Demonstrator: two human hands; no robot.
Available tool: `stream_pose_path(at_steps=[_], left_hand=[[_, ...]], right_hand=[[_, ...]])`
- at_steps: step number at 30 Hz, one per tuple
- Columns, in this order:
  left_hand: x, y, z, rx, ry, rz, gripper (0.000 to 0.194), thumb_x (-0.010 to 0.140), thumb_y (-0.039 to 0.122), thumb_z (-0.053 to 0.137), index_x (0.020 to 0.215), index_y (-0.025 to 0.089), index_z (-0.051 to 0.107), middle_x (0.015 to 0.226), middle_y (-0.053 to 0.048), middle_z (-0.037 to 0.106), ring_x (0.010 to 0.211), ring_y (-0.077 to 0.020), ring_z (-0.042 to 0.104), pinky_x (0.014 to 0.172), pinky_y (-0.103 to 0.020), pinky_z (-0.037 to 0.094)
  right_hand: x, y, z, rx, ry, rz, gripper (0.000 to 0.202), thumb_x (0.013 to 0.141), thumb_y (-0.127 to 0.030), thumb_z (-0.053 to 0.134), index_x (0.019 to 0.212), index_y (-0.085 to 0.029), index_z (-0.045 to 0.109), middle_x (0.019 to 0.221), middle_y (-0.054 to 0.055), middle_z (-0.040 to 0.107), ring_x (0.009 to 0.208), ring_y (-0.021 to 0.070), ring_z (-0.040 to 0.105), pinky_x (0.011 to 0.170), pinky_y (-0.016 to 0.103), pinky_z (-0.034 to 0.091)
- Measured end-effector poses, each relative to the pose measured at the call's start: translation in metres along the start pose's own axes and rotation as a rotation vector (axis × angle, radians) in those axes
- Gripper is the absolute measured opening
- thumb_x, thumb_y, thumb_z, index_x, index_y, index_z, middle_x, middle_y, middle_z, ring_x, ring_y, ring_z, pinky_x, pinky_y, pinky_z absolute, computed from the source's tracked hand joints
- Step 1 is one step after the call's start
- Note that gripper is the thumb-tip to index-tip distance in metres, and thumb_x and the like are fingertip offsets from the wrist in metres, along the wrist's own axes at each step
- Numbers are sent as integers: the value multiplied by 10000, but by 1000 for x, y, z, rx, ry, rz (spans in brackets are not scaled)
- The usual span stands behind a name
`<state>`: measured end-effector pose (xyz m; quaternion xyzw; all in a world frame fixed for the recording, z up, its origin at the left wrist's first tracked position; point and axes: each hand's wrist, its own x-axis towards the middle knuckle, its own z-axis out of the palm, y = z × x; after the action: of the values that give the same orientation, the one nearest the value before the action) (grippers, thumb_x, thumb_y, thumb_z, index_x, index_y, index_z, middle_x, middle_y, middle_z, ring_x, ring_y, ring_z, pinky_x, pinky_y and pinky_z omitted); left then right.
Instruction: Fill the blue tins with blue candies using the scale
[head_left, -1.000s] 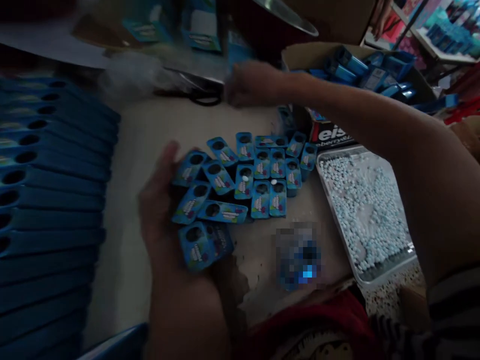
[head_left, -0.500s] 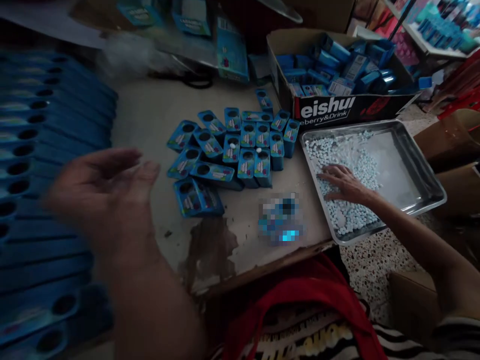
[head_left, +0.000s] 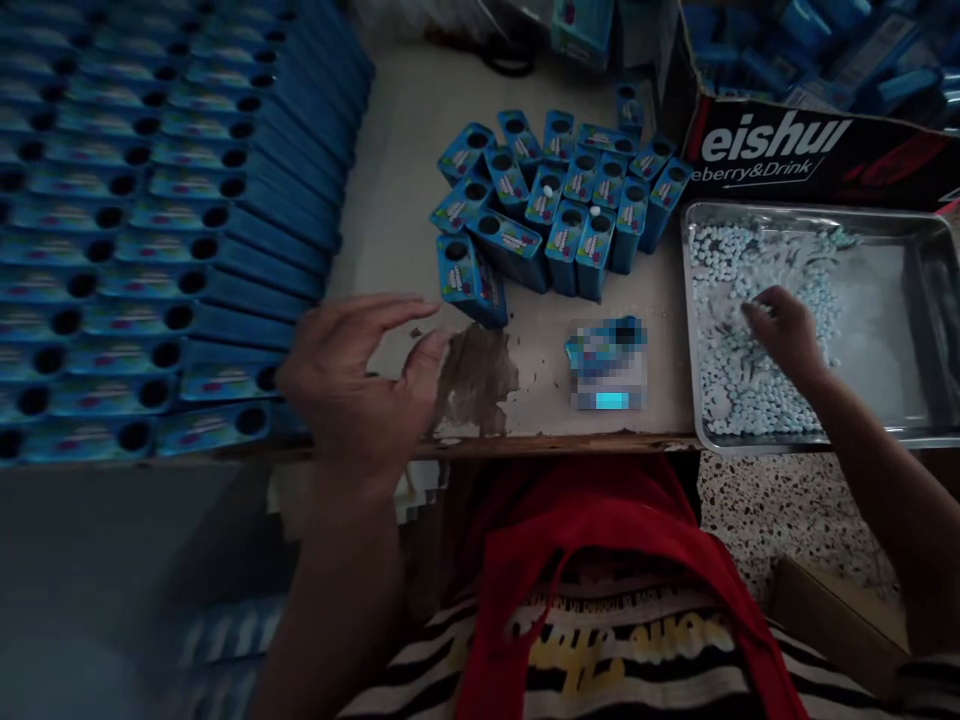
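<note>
My left hand hangs over the table's front edge with thumb and fingers apart and nothing between them, just right of the rows of blue boxes. My right hand is in the metal tray, its fingers curled down among small pale pellets; what they hold, if anything, is hidden. Between the hands stands a loose group of small blue boxes with round dark holes on top. White pellets sit on two of them. A pixelated item with a blue top lies near the edge.
Behind the tray is a black printed carton filled with blue boxes. Dark scissor-like handles lie at the back of the table. A brown carton stands on the speckled floor at the lower right.
The view has swung left and down. My left hand has moved away from over the rows, toward the front edge. My right hand's fingers, spread before, are now curled in the pellets.
</note>
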<state>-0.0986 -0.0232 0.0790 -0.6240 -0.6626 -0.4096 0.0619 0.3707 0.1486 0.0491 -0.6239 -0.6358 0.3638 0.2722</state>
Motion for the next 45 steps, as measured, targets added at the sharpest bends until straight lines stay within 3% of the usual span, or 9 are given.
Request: stream_pose_path(at_steps=[5,9,14,18,22,31,36,40,45], left_hand=[[-18,19,1,-173,-150,-102,268,996,418,843,1210,257,830,1188,-40,860,1154,-282,813,1099,-471,648],[-34,27,18,-460,-328,-254,654,920,464,928,1492,258,686,1332,-88,821,1263,-291,789,1192,-500,634],[-40,41,51,-547,-368,-288,729,861,471,968,1483,284,638,1391,-97,778,1313,-309,773,1205,-522,635],[-42,51,67,-585,-346,-260,622,907,410,916,1462,294,659,1381,-97,774,1320,-319,777,1199,-535,641],[-48,43,59,-616,-293,-314,585,911,437,910,1426,278,683,1366,-100,786,1296,-315,790,1196,-538,648],[-52,17,40,-601,-304,-421,556,901,479,914,1386,277,734,1392,-102,796,1325,-327,778,1251,-550,626],[-58,6,43,-585,-325,-400,556,926,485,885,1422,289,728,1455,-109,757,1404,-345,731,1291,-594,583],[-62,5,42,-624,-303,-386,547,931,472,881,1426,302,722,1474,-106,727,1438,-345,707,1307,-586,575],[-70,4,41,-626,-308,-420,545,949,448,850,1451,296,705,1485,-110,702,1467,-344,687,1314,-589,570]], right_hand=[[2,-13,-30,351,-94,221,298,774,-462,840,898,-262,656,847,51,646,649,147,509,509,261,364],[-13,-14,-35,597,-138,360,234,711,-219,888,897,-245,748,784,10,600,589,95,389,440,208,256],[-36,-44,-6,581,-122,268,266,743,-345,984,818,-220,761,698,-20,525,574,80,372,433,211,247],[-43,-100,22,711,-418,258,366,778,-418,1026,890,-204,750,759,-21,559,573,69,358,435,214,228],[-42,-141,49,805,-623,289,444,733,-452,1058,869,-184,731,765,-22,595,569,58,361,432,191,175],[-31,-162,67,692,-600,240,289,815,-325,978,1004,-168,827,903,60,757,738,138,632,609,244,541],[-34,-159,61,616,-613,195,338,790,-328,1012,1026,-173,827,844,23,719,677,107,554,571,233,454],[-41,-163,64,465,-597,8,378,841,-516,996,948,-198,822,720,-29,616,605,96,453,521,244,318],[-49,-171,68,95,-491,-311,171,967,-438,877,1002,-272,895,925,28,821,866,212,714,800,351,555]])
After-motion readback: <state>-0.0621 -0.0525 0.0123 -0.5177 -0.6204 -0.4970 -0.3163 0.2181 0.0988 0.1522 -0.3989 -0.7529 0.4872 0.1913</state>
